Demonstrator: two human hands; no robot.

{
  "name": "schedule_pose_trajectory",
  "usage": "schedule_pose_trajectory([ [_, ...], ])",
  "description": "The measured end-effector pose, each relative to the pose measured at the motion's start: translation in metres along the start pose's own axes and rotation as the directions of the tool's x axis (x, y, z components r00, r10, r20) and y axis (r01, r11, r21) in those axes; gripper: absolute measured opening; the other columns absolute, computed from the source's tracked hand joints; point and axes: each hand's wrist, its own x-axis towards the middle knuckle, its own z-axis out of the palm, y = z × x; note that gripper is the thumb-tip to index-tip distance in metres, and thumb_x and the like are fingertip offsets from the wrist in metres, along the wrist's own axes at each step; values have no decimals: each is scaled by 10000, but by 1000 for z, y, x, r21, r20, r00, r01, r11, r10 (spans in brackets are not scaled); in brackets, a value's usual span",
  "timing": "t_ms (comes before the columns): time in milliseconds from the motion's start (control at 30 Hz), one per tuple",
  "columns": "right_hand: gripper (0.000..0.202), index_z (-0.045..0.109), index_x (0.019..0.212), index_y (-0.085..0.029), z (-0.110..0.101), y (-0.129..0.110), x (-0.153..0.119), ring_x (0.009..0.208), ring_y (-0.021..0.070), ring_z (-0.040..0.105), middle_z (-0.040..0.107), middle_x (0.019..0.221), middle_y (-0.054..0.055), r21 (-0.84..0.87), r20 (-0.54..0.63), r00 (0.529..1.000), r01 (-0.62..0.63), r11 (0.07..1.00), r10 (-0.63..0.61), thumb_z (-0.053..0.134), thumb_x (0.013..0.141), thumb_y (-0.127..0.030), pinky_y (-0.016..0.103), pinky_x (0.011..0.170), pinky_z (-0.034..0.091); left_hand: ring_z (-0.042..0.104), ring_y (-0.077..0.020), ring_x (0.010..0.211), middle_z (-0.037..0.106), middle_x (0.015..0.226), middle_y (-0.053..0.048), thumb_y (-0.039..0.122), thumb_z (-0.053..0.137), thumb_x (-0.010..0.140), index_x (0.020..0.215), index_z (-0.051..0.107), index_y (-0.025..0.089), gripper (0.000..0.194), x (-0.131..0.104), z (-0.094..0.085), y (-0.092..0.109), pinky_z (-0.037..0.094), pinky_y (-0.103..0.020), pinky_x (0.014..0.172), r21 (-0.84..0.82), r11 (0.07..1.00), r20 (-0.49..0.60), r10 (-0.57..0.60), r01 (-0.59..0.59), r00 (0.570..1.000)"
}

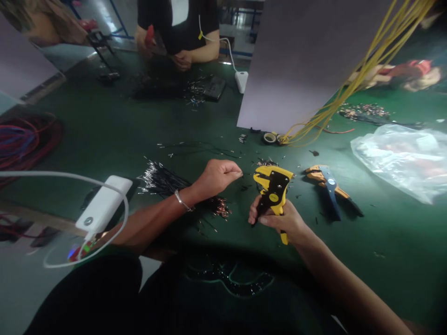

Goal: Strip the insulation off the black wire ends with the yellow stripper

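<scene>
My right hand (279, 216) is wrapped round the handles of a yellow and black wire stripper (277, 186), its jaws pointing away from me. To the left, my left hand (220, 177) is closed in a pinch, fingertips toward the stripper's head. A tiny dark bit shows at those fingertips, too small to name. Under my left wrist lies a bundle of short black wires (167, 179), with silvery ends at the left and bare copper ends (221, 208) at the right. Behind the stripper's head is a small heap of wire scraps (267, 162).
Right of me lie a second stripper (330, 184), orange and blue, and a clear plastic bag (405, 160). A pale panel (286, 65) stands ahead beside hanging yellow wires (366, 79) and tape rolls (270, 137). A white power bank (104, 202) is at left. Co-workers' hands (183, 59) work across the table.
</scene>
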Motion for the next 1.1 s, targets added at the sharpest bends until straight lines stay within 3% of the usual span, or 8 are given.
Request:
schedule_pose_trajectory([
  [133,305,632,874,-172,-3,0,2,688,225,637,649,755,43,24,-76,996,54,998,-53,788,641,-293,398,691,526,555,-87,561,663,618,-6,186,587,781,690,686,135,144,-2,0,0,397,-189,533,88,993,-57,83,-77,995],
  [267,311,633,881,-184,0,-1,3,718,227,643,653,798,40,50,-219,971,110,993,-96,797,630,-266,421,753,528,558,-88,546,657,603,-2,161,546,817,714,675,146,165,-9,6,2,397,-200,550,272,940,-84,237,-207,968],
  [367,307,631,889,-191,2,-2,4,732,227,647,655,814,34,39,-296,945,153,987,-135,792,636,-258,411,757,527,559,-97,533,642,592,-4,150,504,846,733,653,150,187,-17,13,5,387,-216,544,404,844,-6,390,-354,921],
  [467,277,633,886,-198,4,-4,4,717,213,643,655,780,21,22,-348,924,180,983,-161,778,657,-256,383,743,522,521,-99,481,594,539,5,139,463,866,692,615,152,231,-24,20,8,367,-230,511,455,761,101,472,-463,876],
  [667,175,636,843,-202,7,-5,4,710,199,641,640,786,11,84,-403,894,251,964,-197,730,696,-198,375,734,519,538,-114,493,588,541,-4,135,440,875,693,599,151,242,-29,26,10,390,-239,513,453,716,198,502,-532,842],
  [867,158,638,830,-189,3,-3,5,656,195,632,640,738,9,90,-356,910,261,961,-214,720,695,-178,382,697,517,552,-113,504,609,564,-3,151,442,880,739,609,154,219,-28,24,9,405,-234,526,445,726,202,489,-525,848],
  [1100,156,613,824,-194,6,-3,3,641,194,624,615,729,4,55,-406,890,252,966,-209,707,700,-190,394,691,524,559,-126,502,609,560,-15,136,426,865,713,606,158,236,-29,25,12,403,-246,524,377,757,245,474,-534,846],
])
